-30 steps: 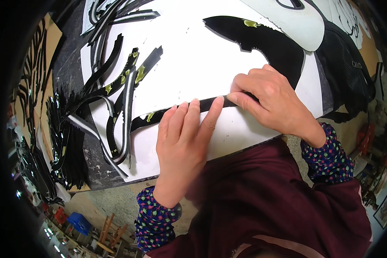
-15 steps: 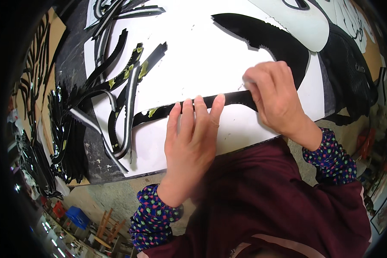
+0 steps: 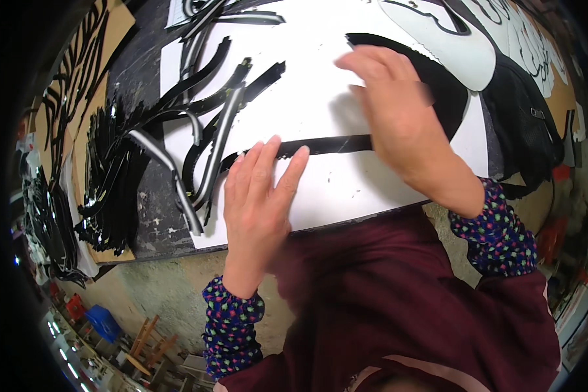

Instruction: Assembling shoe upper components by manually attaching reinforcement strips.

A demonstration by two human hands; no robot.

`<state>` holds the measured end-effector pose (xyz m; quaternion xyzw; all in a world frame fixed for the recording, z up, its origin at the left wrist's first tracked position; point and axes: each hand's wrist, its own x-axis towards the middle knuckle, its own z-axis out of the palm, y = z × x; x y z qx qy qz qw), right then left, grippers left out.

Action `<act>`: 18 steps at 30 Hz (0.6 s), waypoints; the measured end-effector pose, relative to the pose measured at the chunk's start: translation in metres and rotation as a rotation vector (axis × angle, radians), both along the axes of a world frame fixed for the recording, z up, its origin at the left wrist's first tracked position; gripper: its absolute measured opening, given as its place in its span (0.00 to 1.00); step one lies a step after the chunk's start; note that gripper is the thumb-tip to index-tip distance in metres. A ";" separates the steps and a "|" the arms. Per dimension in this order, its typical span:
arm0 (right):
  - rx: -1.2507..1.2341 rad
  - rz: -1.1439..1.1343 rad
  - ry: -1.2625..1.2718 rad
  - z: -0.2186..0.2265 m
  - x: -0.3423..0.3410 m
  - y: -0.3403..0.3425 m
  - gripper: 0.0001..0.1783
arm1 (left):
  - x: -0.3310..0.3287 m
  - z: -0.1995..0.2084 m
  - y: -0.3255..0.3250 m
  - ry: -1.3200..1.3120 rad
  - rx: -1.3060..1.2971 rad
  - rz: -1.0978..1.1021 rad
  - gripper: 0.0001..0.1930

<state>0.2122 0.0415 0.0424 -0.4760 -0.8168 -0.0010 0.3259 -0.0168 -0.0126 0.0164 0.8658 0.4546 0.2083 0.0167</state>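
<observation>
A black, hook-shaped flat piece (image 3: 340,144) with a long straight tail lies on a white sheet (image 3: 333,189). My left hand (image 3: 258,193) lies flat on the left end of that tail, fingers stretched out along it. Over the middle of the black piece is my right hand (image 3: 402,124), fingers extended to the left and thumb apart, with nothing seen in it. This hand hides part of the piece's curve. Left of my left hand are several curved black and grey strips (image 3: 225,134), some crossing one another.
A thick pile of black strips (image 3: 108,176) sits at the table's left, beside cardboard (image 3: 119,29) bearing more strips. A white curved piece (image 3: 467,62) and a black bag-like item (image 3: 526,111) with a mesh patch are at the right. The table's near edge runs before me.
My right hand has moved up and left off the tail, its fingers straightening. My left hand has shifted left along the tail. The view has moved slightly.
</observation>
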 end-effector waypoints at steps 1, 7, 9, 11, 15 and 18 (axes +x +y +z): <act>0.003 0.007 0.002 -0.007 -0.015 0.006 0.25 | -0.001 -0.001 0.002 -0.013 -0.003 -0.016 0.29; 0.020 0.020 -0.201 -0.032 -0.047 0.017 0.31 | -0.008 -0.002 0.007 -0.089 0.028 -0.062 0.26; 0.009 0.011 -0.164 -0.038 -0.053 0.016 0.32 | -0.015 -0.001 0.001 -0.086 0.014 -0.048 0.25; 0.026 0.100 -0.095 -0.043 -0.046 0.024 0.28 | -0.011 -0.013 -0.001 -0.219 0.031 -0.036 0.23; -0.306 0.027 0.267 -0.048 0.013 0.024 0.23 | -0.009 -0.044 -0.006 -0.347 0.205 -0.024 0.18; -0.019 -0.267 -0.184 -0.075 0.132 0.047 0.28 | 0.000 -0.031 -0.003 -0.322 0.239 -0.057 0.15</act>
